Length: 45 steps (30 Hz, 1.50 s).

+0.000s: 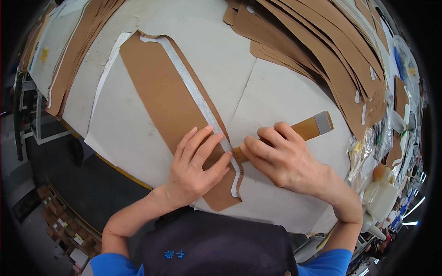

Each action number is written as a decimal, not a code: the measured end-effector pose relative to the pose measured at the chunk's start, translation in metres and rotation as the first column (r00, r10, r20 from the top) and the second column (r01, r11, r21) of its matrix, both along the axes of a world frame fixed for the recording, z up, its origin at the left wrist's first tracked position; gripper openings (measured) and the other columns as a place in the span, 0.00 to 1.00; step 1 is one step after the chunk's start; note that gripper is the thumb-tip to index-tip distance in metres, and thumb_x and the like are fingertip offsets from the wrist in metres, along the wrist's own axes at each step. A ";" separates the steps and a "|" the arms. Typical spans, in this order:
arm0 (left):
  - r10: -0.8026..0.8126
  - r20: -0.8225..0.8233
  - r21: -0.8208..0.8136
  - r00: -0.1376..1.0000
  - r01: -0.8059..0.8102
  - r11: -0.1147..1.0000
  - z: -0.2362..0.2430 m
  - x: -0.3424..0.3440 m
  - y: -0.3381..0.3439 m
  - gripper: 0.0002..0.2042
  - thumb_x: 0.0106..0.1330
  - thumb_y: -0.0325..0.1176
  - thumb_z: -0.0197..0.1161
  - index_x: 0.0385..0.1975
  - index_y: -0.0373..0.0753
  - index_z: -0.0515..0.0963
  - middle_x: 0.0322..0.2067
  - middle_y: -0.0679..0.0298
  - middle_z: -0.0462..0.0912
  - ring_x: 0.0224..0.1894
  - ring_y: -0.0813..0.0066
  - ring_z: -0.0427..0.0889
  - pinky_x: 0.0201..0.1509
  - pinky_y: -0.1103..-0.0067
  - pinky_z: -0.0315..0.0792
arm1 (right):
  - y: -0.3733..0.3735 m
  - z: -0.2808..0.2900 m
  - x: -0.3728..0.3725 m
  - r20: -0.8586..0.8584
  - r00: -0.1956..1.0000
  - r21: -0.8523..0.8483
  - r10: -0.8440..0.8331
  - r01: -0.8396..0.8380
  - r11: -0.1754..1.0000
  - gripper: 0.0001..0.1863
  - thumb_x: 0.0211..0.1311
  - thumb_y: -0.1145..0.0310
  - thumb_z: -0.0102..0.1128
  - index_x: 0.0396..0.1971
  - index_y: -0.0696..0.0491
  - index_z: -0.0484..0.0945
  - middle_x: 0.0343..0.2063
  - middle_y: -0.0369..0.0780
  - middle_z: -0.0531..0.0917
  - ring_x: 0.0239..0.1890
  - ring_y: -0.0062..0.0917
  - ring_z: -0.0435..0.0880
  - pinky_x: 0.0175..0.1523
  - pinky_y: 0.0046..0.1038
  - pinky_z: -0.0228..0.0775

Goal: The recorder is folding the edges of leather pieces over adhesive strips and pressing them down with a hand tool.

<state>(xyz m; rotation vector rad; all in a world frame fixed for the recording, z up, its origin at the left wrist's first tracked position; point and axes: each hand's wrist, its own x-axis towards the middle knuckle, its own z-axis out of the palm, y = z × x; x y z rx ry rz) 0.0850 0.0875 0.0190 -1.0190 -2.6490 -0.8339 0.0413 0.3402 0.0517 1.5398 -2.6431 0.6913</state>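
Note:
A long brown leather-like strip lies diagonally on the white worktable, with a white glued band running along its right edge. My left hand presses flat on the strip's near end, fingers spread. My right hand grips a wooden-handled brush with a grey band near its far end; the brush end meets the strip's white edge beside my left fingertips, and the bristles are hidden by my fingers.
A fanned pile of similar brown strips covers the table's far right. More brown pieces are stacked at the far left. A white plastic bottle and bags stand at the right edge. Shelves and floor lie below left.

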 end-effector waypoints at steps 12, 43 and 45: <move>0.017 -0.045 0.010 0.999 -0.017 1.000 -0.002 -0.030 -0.017 0.22 0.50 0.26 0.79 0.47 0.32 0.84 0.54 0.54 0.83 0.60 0.53 0.82 0.59 0.61 0.81 | -0.011 -0.006 -0.027 -0.043 0.999 -0.005 0.033 -0.033 0.999 0.08 0.46 0.73 0.67 0.28 0.60 0.83 0.42 0.40 0.78 0.41 0.32 0.75 0.42 0.32 0.65; 0.032 -0.048 0.021 0.998 -0.031 0.999 -0.011 -0.100 -0.059 0.22 0.53 0.32 0.79 0.48 0.33 0.83 0.56 0.53 0.81 0.63 0.51 0.79 0.62 0.61 0.80 | -0.049 -0.005 -0.103 -0.059 0.996 0.052 0.062 -0.059 0.997 0.16 0.50 0.70 0.65 0.41 0.59 0.84 0.46 0.39 0.79 0.46 0.31 0.76 0.48 0.33 0.66; 0.022 -0.074 0.008 0.997 -0.021 1.000 -0.014 -0.103 -0.063 0.22 0.53 0.32 0.79 0.48 0.33 0.83 0.55 0.53 0.81 0.63 0.52 0.79 0.62 0.61 0.80 | -0.051 -0.006 -0.107 -0.046 0.997 0.039 0.062 -0.060 0.997 0.17 0.49 0.71 0.65 0.41 0.59 0.83 0.45 0.38 0.79 0.45 0.31 0.76 0.47 0.33 0.66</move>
